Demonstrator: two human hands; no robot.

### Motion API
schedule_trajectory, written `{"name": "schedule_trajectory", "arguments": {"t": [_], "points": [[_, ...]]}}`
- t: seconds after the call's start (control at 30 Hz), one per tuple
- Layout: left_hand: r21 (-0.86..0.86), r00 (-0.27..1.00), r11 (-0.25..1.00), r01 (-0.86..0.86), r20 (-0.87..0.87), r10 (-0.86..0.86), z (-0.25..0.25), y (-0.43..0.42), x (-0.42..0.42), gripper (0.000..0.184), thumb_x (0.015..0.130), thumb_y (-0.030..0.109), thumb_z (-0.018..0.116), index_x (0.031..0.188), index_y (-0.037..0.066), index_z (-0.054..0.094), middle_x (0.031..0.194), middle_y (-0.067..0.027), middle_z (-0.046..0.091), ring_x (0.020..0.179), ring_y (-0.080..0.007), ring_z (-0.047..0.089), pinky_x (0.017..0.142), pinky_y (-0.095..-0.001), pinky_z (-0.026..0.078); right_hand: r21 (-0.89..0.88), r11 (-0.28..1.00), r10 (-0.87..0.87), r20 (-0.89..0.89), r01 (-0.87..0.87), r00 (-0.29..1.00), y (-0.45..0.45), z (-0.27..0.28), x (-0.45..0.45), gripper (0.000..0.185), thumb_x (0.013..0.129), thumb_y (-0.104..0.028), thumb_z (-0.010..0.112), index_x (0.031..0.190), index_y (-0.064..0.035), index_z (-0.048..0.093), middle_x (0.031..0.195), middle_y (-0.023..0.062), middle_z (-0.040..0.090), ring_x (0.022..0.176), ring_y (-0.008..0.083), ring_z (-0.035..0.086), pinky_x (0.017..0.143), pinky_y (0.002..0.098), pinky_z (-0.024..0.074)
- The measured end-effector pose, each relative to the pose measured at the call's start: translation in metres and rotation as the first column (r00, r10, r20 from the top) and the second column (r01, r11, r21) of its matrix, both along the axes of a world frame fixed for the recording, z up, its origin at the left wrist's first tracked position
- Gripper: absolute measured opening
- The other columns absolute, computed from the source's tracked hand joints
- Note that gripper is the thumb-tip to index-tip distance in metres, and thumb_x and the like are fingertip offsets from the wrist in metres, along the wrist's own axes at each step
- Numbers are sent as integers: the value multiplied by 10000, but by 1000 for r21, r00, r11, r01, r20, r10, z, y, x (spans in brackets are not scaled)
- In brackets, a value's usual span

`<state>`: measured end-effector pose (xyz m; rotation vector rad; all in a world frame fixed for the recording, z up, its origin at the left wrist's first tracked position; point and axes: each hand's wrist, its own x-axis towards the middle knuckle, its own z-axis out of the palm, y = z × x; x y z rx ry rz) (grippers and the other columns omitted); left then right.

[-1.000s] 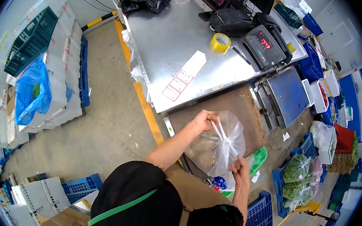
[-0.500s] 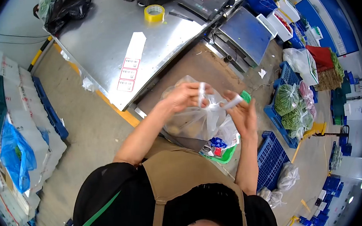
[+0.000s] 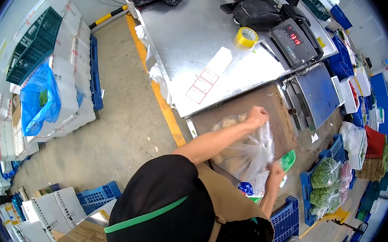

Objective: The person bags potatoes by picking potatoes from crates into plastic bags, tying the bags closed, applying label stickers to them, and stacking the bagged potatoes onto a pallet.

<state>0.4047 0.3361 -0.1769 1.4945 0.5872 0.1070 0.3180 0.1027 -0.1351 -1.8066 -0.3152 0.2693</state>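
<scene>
A clear plastic bag (image 3: 248,155) with brownish rounded things in it, too blurred by the film to name, rests on a brown board at the table's near edge. My left hand (image 3: 257,116) is closed on the bag's gathered upper end. Closer to my body, my right hand (image 3: 276,171) is closed in a fist on another part of the same gathered plastic. The bag's neck is stretched between the two hands. Beside my right hand lies a green object (image 3: 289,159). Below the bag, a blue wrapper (image 3: 245,188) shows, partly covered.
A steel table (image 3: 187,38) holds yellow tape (image 3: 246,38), a label strip (image 3: 203,84) and a scale display (image 3: 294,41) with red digits. At right, a blue crate (image 3: 307,194) carries bagged green vegetables (image 3: 322,188). White boxes (image 3: 68,81) are stacked at left.
My view has turned, shifting the table right. My hands, earlier with fingers partly spread around the bag's neck, are now closed and farther apart, pulling the plastic between them. The scale's digits differ.
</scene>
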Motion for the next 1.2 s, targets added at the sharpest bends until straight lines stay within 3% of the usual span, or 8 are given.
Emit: {"name": "schedule_trajectory", "arguments": {"t": [0.1, 0.2, 0.3, 0.43, 0.57, 0.83, 0.97, 1.2], "points": [[193, 984, 981, -14, -170, 47, -89, -5, 23, 147, 694, 106, 608, 785, 46, 706, 755, -109, 686, 680, -192, 654, 596, -350, 515, -496, 766, 601, 326, -410, 729, 11, -10, -54, 194, 718, -98, 677, 664, 1, 521, 761, 156, 549, 794, 323, 535, 741, 389, 409], [432, 956, 895, 111, -293, 23, -150, -14, 40, 129, 684, 44, 578, 743, 27, 692, 695, -139, 664, 657, -173, 638, 536, -350, 497, -523, 760, 553, 207, -386, 807, 21, 25, -68, 188, 686, -67, 714, 708, 20, 549, 871, 163, 575, 914, 358, 529, 807, 419, 406], [-86, 947, 976, 201, -239, -216, -17, 28, 8, 210, 697, 52, 548, 844, 7, 692, 800, -189, 662, 713, -165, 639, 557, -334, 496, -441, 845, 453, 285, -304, 845, 8, 22, -67, 154, 699, -34, 690, 783, 34, 581, 912, 166, 577, 977, 356, 534, 841, 412, 412], [259, 849, 841, 476, 114, -516, 28, 106, -20, 523, 695, 87, 539, 1208, -13, 544, 1163, -232, 569, 1011, -276, 581, 866, -372, 469, -404, 913, 122, 415, 63, 902, 1, 42, -52, 189, 751, 15, 617, 935, 52, 594, 956, 182, 586, 965, 354, 550, 854, 390, 428], [883, 934, 433, -180, 16, 357, 8, 166, -77, 595, 667, 248, 766, 1133, -27, 519, 1146, -192, 524, 1037, -362, 516, 885, -448, 424, -309, 913, -108, 447, 267, 888, 20, 65, -29, 193, 783, 37, 580, 975, 57, 594, 987, 190, 585, 927, 346, 572, 830, 367, 450], [687, 900, 690, -227, -123, 418, 14, 180, -100, 334, 751, 158, 647, 1035, -14, 610, 885, -214, 659, 805, -344, 651, 744, -396, 508, -277, 951, 279, 575, -138, 769, 109, 73, 6, 260, 741, 17, 646, 997, 30, 602, 1029, 186, 581, 924, 340, 583, 810, 387, 468], [22, 999, 999, -45, -8, 46, 50, 145, -105, 248, 804, 66, 626, 1040, -7, 651, 872, -85, 672, 708, -129, 616, 662, -277, 516, -220, 957, 289, 717, -187, 634, 159, 85, 23, 304, 708, 17, 646, 1004, 48, 585, 1009, 177, 569, 949, 332, 555, 834, 406, 444], [70, 905, 912, 404, 110, -410, 85, 83, -113, 210, 805, -8, 601, 1013, -3, 630, 821, 1, 613, 735, -69, 557, 668, -245, 474, -293, 952, 277, 695, -90, 664, 165, 56, 36, 149, 731, -38, 623, 863, 21, 586, 918, 141, 589, 869, 305, 556, 737, 393, 422]]}}
